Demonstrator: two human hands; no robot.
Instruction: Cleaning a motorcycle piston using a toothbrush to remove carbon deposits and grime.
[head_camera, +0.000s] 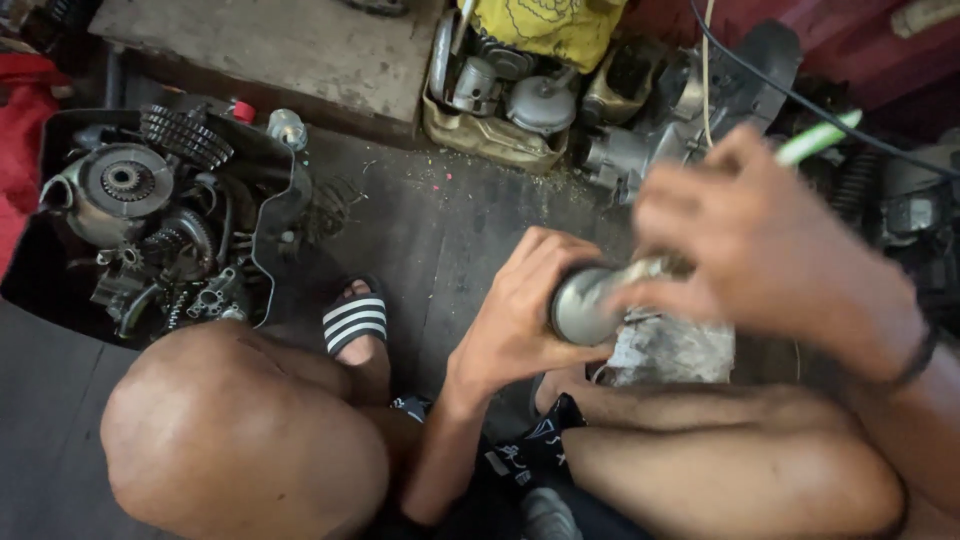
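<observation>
Both hands share one grey metal cylinder (585, 305): left hand (520, 320) wraps it steady, right hand (760, 250) at 2 o'clock grips its far end, pale rag (670, 350) beneath.

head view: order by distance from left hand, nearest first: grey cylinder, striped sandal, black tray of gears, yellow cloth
1. grey cylinder: held in the left hand.
2. striped sandal: just to its left, on the floor.
3. yellow cloth: top centre.
4. black tray of gears: far left.

Grimy dark floor (440, 230) strewn with engine parts.

A black tray (285, 190) of gears sits at nine o'clock, a tan tub (480, 135) of metal parts at twelve, grey engine castings (640, 150) at one, and a striped sandal (355, 320) near centre.
</observation>
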